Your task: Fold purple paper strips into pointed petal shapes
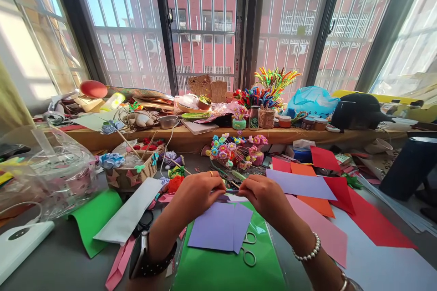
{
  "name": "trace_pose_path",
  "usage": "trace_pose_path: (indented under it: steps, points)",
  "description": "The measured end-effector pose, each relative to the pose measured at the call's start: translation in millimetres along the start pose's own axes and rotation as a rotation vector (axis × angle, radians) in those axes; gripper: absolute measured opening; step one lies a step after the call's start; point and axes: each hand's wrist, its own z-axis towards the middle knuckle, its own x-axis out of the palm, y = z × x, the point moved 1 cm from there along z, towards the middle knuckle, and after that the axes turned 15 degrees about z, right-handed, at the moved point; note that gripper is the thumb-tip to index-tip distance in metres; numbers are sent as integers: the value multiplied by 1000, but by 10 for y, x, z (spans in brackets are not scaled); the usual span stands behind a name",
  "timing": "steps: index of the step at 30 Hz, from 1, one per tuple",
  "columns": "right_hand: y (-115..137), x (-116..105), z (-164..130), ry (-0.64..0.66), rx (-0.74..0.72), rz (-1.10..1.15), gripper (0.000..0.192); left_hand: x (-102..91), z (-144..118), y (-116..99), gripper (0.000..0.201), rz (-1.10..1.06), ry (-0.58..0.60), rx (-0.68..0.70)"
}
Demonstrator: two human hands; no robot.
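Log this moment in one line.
Left hand: pinching | Right hand: pinching | Between hands: thin item, unclear | Near hands: purple paper over green sheet | Scissors: handles showing

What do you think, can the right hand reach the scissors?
Probably yes: the right hand is close and the scissors handles lie uncovered, though purple paper seems to hide the blades.
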Motion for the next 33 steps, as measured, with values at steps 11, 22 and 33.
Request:
trace_pose_path:
  steps: [11,22,33]
  points:
    - [-7,-92,6,68,35,122,10,8,-11,53,12,-69,22,11]
    - [-43,-222,-18,-77,30,192,14,-32,31,42,11,-527,-251,-189]
    - [98,-172,-30,-257,-41,173,14,237,188,-285,21,-1585,-258,-598]
